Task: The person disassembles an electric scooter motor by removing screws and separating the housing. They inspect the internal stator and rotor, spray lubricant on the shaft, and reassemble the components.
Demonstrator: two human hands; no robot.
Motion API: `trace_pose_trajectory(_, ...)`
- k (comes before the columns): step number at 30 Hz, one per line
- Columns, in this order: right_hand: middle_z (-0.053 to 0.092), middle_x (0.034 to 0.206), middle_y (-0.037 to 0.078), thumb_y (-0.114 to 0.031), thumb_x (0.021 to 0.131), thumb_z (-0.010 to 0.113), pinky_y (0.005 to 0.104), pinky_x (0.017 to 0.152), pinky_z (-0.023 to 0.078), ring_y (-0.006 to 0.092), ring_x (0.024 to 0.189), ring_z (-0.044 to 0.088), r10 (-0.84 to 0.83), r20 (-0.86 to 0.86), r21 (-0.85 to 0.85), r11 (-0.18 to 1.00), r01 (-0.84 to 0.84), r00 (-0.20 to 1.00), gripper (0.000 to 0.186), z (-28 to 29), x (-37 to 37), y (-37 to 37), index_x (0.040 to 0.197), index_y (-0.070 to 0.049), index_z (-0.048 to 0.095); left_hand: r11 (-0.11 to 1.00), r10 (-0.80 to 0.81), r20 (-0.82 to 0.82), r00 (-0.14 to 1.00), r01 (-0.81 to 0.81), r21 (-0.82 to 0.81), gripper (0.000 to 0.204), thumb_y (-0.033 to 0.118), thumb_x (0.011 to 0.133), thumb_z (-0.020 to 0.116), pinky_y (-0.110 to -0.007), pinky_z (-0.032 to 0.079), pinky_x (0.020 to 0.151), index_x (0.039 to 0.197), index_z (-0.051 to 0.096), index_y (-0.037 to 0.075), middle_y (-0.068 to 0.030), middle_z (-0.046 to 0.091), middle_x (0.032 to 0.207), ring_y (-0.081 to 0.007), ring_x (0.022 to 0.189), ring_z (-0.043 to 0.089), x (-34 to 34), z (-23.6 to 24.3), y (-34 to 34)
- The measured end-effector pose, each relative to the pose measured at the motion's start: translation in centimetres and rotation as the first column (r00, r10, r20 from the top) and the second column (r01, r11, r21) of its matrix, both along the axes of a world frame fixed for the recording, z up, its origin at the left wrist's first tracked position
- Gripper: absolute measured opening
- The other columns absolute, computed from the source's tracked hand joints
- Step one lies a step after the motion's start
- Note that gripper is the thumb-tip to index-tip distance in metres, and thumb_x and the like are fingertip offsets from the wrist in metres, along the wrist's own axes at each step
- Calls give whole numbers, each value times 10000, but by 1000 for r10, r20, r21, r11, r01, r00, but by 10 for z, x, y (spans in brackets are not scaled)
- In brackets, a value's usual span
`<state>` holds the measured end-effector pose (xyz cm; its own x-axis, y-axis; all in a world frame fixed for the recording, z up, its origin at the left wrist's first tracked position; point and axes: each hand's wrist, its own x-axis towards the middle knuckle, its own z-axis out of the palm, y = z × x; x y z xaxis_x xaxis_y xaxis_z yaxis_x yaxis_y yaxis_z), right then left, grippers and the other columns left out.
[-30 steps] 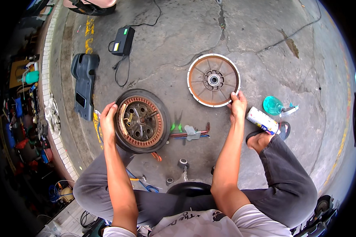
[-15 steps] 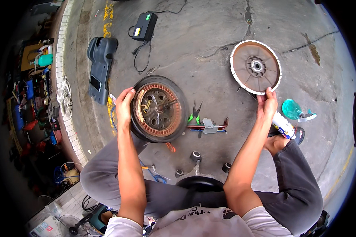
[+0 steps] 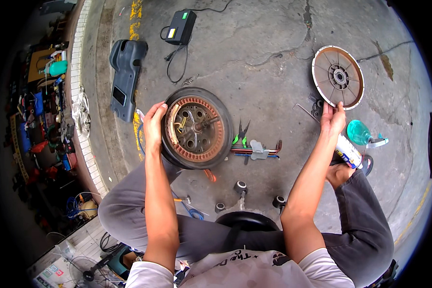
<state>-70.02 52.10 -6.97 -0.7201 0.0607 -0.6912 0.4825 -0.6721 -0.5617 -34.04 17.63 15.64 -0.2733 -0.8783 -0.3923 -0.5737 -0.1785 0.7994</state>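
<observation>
My left hand (image 3: 154, 122) grips the left edge of a black-tyred wheel (image 3: 224, 144), whose open hub shows a copper-coloured ring of windings (image 3: 218, 127) and a central axle. Out to the right, my right hand (image 3: 333, 119) holds a round, rust-brown metal cover (image 3: 348, 91) by its lower rim, tilted. Small dark parts (image 3: 317, 103) and an L-shaped key (image 3: 305, 110) lie beside it. Green-handled pliers (image 3: 240, 137) and a set of hex keys (image 3: 259, 150) are between my hands. A spray can (image 3: 348, 151) and a teal bottle (image 3: 357, 132) are by my right forearm.
A black charger (image 3: 181, 28) with cords and a grey plastic housing (image 3: 125, 79) lie on the cracked concrete floor (image 3: 269, 81). Cluttered tools (image 3: 38, 146) fill the left side beyond a tiled edge. A black wheeled seat (image 3: 245, 218) is at my legs.
My right hand has carried the cover rightward, uncovering small parts and the L-shaped key. My left hand stays on the wheel. The whole view has shifted, so floor objects appear higher and further right.
</observation>
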Motion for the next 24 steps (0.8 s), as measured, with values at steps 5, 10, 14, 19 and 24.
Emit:
trace_pose_trajectory(5, 591, 1267, 211, -120, 1060, 545, 535, 1082, 530, 384, 1222, 615, 3, 84, 2, 1000, -3, 996, 298, 11, 10, -10, 1268, 93, 521, 1000, 1, 5, 1000, -1, -9, 362, 231, 980, 642, -251, 490, 898, 1221, 687, -35, -55, 719, 1058, -129, 972, 650, 3, -1, -1)
trace_pose_trajectory(10, 592, 1309, 241, -145, 1074, 514, 517, 1079, 533, 396, 1229, 623, 93, 125, 12, 995, -95, 988, 331, 22, 29, -12, 1317, 79, 497, 1000, 10, 0, 1000, -10, -9, 361, 228, 986, 634, -249, 492, 899, 1221, 684, -42, -55, 718, 1057, -129, 969, 649, 1, 0, 0)
trace_pose_trajectory(14, 606, 1347, 260, -168, 1078, 493, 498, 1057, 542, 390, 1213, 642, 155, 153, 15, 987, -159, 976, 361, 30, 41, -21, 1365, 51, 475, 1000, -10, 17, 1000, 10, -16, 364, 234, 988, 629, -250, 492, 891, 1216, 683, -45, -56, 718, 1053, -127, 964, 648, -2, 2, 0)
trace_pose_trajectory(19, 635, 1312, 237, -178, 1062, 528, 476, 1021, 551, 364, 1185, 655, 212, 145, 10, 976, -215, 967, 382, 33, 50, -33, 1374, 36, 474, 998, -39, 56, 998, 42, -47, 375, 247, 989, 627, -249, 489, 891, 1215, 681, -48, -57, 718, 1041, -128, 962, 645, -5, 5, 1)
trace_pose_trajectory(24, 644, 1300, 218, -190, 1060, 539, 466, 1011, 548, 344, 1163, 664, 230, 143, 11, 972, -234, 962, 379, 33, 53, -34, 1369, 25, 491, 997, -43, 68, 997, 47, -60, 378, 251, 988, 629, -250, 489, 891, 1214, 680, -48, -58, 718, 1042, -129, 960, 645, -5, 7, 3)
